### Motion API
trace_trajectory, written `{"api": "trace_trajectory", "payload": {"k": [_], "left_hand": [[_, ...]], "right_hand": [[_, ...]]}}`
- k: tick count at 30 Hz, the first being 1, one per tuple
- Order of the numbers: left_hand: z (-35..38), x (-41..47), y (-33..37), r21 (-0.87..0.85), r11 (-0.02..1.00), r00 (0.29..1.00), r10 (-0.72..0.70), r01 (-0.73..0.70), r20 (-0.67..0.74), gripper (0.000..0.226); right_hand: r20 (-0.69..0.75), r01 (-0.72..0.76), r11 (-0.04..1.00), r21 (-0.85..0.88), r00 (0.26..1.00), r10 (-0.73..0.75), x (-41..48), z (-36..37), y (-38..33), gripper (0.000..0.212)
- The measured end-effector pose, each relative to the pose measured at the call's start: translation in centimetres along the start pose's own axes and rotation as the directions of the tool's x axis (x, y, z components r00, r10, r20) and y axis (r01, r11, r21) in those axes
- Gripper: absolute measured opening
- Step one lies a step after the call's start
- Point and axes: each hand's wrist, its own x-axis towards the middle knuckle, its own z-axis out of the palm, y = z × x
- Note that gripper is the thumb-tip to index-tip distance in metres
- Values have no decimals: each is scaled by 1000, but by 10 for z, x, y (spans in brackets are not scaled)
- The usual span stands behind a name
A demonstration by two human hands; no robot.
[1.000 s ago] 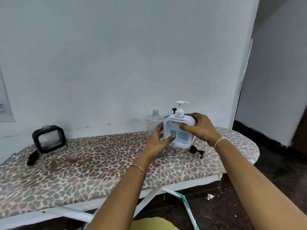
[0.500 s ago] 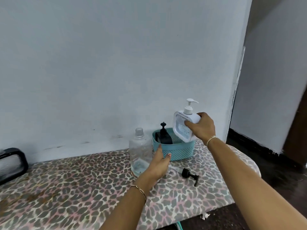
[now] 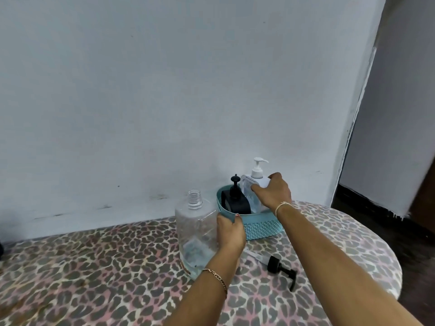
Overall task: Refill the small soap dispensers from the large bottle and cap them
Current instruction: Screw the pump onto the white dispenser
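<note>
Rear wall (image 3: 164,90): pale blue-white paint, flat finish, evenly lit. Dark scuff marks (image 3: 157,197) noted low down, just above the furniture line. One padded board (image 3: 94,267) stands against it, covered in leopard-print fabric, right end rounded. To the right the wall ends at a rough-edged vertical corner (image 3: 360,102); beyond lies a shaded side wall (image 3: 400,114) with black skirting (image 3: 367,203) and dark floor (image 3: 412,255)

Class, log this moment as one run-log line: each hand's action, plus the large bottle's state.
left hand: grips teal basket rim | right hand: holds white dispenser in basket, beside black dispenser | large bottle: uncapped, upright
</note>
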Motion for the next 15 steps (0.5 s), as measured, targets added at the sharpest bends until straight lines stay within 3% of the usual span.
{"api": "trace_trajectory", "payload": {"k": [7, 12, 15], "left_hand": [[4, 4, -9, 31, 999, 999, -25, 26, -33, 37], [7, 5, -8, 25, 999, 998, -35, 36, -56, 39], [9, 4, -10, -5, 999, 997, -47, 46, -55, 40]], "right_hand": [[61, 31, 999, -42, 998, -28, 6, 20, 5, 60], [208, 8, 999, -44, 978, 2, 12, 20, 11, 67], [271, -62, 998, 21, 961, 54, 18, 18, 12, 54]]}}
